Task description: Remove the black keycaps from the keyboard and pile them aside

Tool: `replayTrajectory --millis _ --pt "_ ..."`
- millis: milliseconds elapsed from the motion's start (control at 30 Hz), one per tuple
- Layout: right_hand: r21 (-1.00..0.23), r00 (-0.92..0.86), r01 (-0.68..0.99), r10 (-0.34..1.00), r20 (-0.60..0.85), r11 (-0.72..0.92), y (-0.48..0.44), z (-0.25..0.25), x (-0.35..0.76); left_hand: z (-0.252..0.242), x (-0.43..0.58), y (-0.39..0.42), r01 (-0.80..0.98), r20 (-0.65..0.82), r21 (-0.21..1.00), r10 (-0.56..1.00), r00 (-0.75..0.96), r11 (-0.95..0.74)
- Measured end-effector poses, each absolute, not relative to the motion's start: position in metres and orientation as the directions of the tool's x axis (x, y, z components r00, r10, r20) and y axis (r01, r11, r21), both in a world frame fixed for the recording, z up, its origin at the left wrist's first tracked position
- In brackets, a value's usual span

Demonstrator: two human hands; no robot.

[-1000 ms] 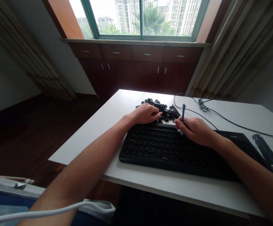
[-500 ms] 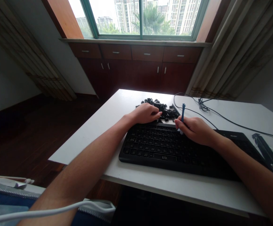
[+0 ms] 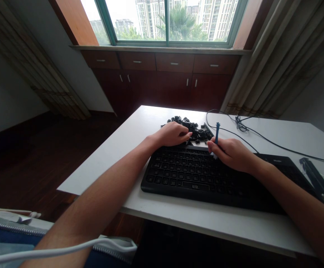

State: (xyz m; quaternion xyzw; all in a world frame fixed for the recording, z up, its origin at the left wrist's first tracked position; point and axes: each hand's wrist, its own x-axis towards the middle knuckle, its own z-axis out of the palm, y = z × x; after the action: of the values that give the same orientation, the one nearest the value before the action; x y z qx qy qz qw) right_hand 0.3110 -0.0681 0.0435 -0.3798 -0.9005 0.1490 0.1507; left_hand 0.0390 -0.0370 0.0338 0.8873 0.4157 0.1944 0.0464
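The black keyboard (image 3: 173, 173) lies flat on the white counter (image 3: 103, 163), its key wells bare of caps. My right hand (image 3: 230, 152) is over the keyboard's upper middle, fingers pinched tight round a blue brush (image 3: 217, 133), its handle upright and its pale bristles down at the keys. My left hand (image 3: 174, 134) is loosely curled at the keyboard's far left edge; I can't tell whether it grips anything. Loose black keycaps (image 3: 199, 134) lie heaped just behind the keyboard, and a cable (image 3: 279, 143) trails beyond it.
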Motion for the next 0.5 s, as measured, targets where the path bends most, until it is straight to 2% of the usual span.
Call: replayTrajectory --millis 500 --pt "-0.369 -0.656 0.654 0.738 0.157 0.660 -0.0709 0.0459 0.3094 0.0343 0.0393 -0.0381 0.719 0.310 0.253 0.758 0.574 -0.648"
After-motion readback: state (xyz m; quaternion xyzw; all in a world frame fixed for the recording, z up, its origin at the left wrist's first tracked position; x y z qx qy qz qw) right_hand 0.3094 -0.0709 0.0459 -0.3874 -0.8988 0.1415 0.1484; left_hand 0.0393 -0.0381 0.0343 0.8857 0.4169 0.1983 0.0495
